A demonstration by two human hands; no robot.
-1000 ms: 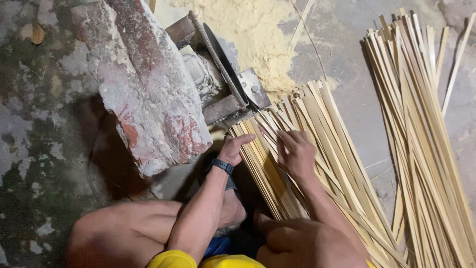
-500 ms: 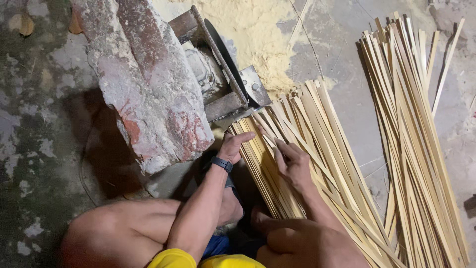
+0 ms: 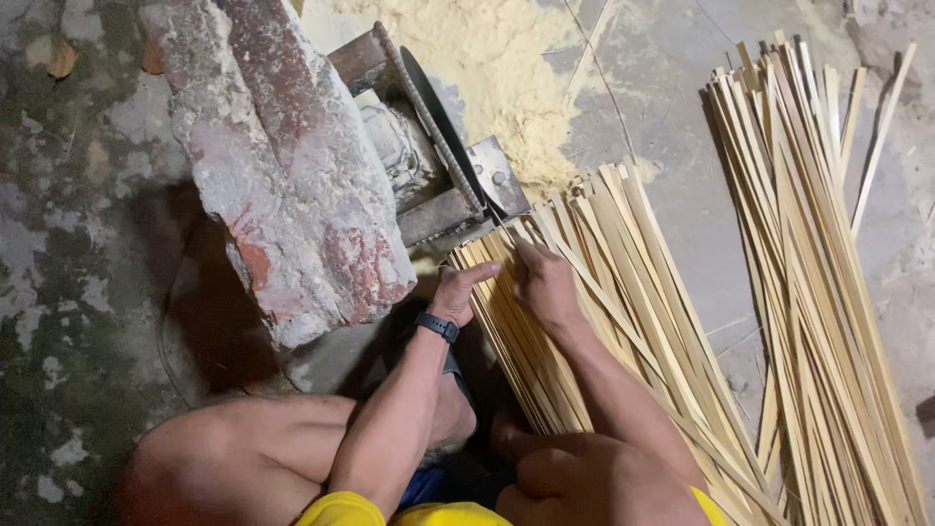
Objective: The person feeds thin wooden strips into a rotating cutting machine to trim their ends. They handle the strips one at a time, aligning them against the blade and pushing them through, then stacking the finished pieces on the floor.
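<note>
Head view: my left hand [image 3: 458, 289] rests spread on the near pile of bamboo strips [image 3: 594, 321]. My right hand [image 3: 545, 284] pinches one strip beside the metal cutter [image 3: 443, 146].

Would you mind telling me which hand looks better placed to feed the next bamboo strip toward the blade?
Probably the right hand: it lies on the bundle of bamboo strips, fingertips at the strip ends beside the blade. The left hand rests at the bundle's edge, beside the stone block.

Bamboo strip piles [image 3: 623, 321] – 2; stone slab [image 3: 292, 185] – 1; cutting machine [image 3: 438, 156] – 1; sawdust heap [image 3: 506, 58] – 1; wristband [image 3: 436, 325] – 1; strips uncountable, perhaps hundreds
</note>
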